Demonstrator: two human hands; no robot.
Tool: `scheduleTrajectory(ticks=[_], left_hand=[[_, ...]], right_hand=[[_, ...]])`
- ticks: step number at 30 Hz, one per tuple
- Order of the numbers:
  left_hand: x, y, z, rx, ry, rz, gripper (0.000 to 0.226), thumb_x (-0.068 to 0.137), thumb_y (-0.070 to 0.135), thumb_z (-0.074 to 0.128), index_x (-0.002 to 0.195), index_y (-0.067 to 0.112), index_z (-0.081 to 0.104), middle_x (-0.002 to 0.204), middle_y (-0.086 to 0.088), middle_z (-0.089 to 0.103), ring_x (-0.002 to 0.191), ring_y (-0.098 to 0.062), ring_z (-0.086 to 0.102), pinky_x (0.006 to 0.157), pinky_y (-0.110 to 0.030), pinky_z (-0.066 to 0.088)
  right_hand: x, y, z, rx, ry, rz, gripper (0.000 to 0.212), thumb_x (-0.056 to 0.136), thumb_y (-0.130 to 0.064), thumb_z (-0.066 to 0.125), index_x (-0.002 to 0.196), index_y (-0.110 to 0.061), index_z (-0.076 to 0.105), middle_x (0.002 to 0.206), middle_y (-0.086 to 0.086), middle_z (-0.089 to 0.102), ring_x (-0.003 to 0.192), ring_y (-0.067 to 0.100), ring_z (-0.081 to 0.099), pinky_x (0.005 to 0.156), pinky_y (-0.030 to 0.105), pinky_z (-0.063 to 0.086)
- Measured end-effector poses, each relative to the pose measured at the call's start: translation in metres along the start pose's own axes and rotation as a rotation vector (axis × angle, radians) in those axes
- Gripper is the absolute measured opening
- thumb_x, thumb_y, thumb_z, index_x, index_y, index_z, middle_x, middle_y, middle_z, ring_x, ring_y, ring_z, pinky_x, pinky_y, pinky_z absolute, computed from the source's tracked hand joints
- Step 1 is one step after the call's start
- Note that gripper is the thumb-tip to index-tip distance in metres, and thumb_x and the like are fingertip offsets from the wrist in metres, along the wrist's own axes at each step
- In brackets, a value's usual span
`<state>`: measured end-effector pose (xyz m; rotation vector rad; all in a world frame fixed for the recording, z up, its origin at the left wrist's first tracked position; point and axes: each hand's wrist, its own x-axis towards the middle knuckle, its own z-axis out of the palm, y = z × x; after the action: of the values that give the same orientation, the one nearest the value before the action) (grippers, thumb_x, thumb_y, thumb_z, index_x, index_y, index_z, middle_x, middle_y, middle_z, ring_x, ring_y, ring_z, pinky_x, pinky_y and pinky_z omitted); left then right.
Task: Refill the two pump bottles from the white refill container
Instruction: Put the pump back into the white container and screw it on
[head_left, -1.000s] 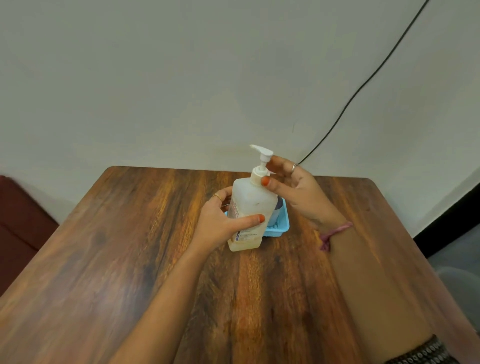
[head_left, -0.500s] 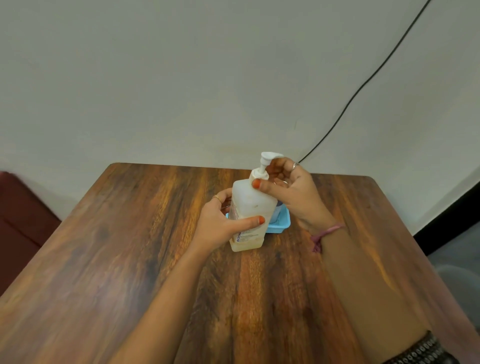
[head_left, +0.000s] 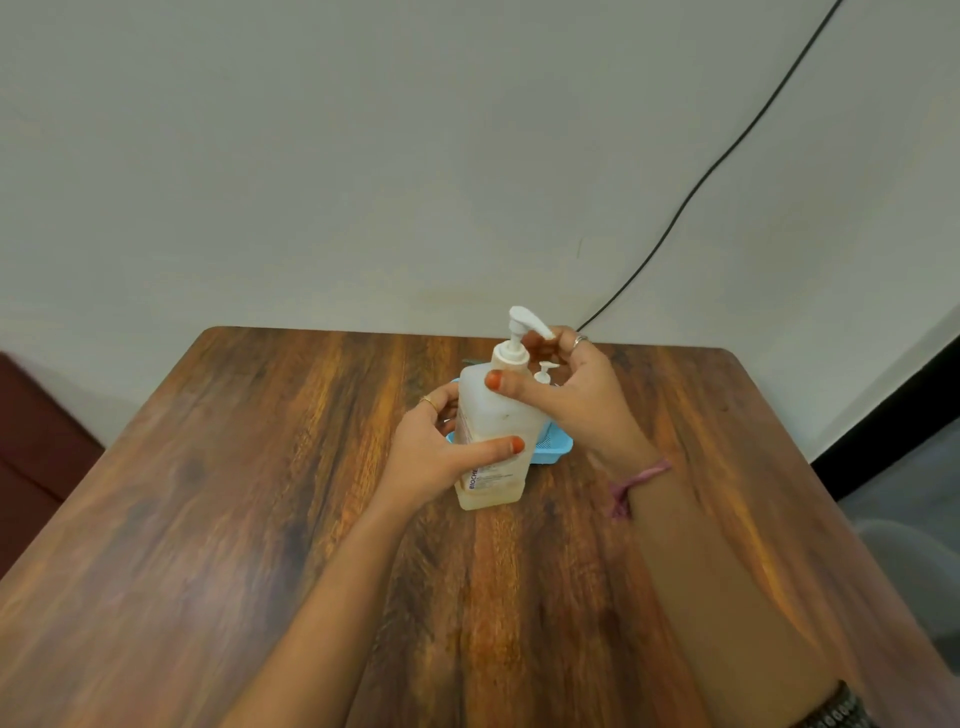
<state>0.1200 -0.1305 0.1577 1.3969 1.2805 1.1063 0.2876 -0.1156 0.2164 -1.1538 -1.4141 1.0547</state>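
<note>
Basically, the big pump bottle stands upright on the wooden table, roughly mid-table, just in front of a blue tray. The left hand wraps the bottle's body from the left, thumb across the near face, fingers round the far side. The right hand is at the pump head: thumb against the shoulder below the collar, fingers curled round the nozzle, so it grips the pump.

Handling, as a judgement: rigid translucent plastic, squarish body, likely light, since only a shallow yellowish layer shows at the bottom. The flat sides give a firm hold; soap residue could make it slippery. Best to hold the body low and turn at the ribbed collar, not at the thin nozzle, which could flex or snap.

Looks: cloudy white body, white pump with long spout pointing right, label with dark print on the near-left side, partly covered by the thumb.

A smaller pump bottle peeks out behind, in the tray; mostly hidden. The refill container is not visible.
</note>
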Motion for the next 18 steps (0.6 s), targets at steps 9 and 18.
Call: scheduleTrajectory(ticks=[9, 18], left_hand=[[0.012, -0.004, 0.0, 0.073, -0.046, -0.002, 0.083, 0.047, 0.057, 0.088, 0.12, 0.03, 0.06, 0.114, 0.012, 0.069, 0.108, -0.011, 0.065, 0.092, -0.042, 0.055], [0.017, -0.006, 0.0, 0.023, -0.046, -0.031, 0.084, 0.045, 0.055, 0.09, 0.119, 0.029, 0.06, 0.113, 0.01, 0.07, 0.107, -0.013, 0.067, 0.09, -0.044, 0.057]], right_hand=[[0.005, -0.01, -0.004, 0.06, -0.058, 0.02, 0.025, 0.077, -0.016, 0.079, 0.101, -0.014, 0.072, 0.096, 0.001, 0.075, 0.09, 0.014, 0.071, 0.076, 0.03, 0.058], [0.014, -0.009, -0.014, -0.023, -0.276, 0.093, 0.051, 0.086, -0.022, 0.07, 0.133, -0.02, 0.051, 0.123, -0.01, 0.062, 0.113, 0.003, 0.061, 0.088, 0.023, 0.053]])
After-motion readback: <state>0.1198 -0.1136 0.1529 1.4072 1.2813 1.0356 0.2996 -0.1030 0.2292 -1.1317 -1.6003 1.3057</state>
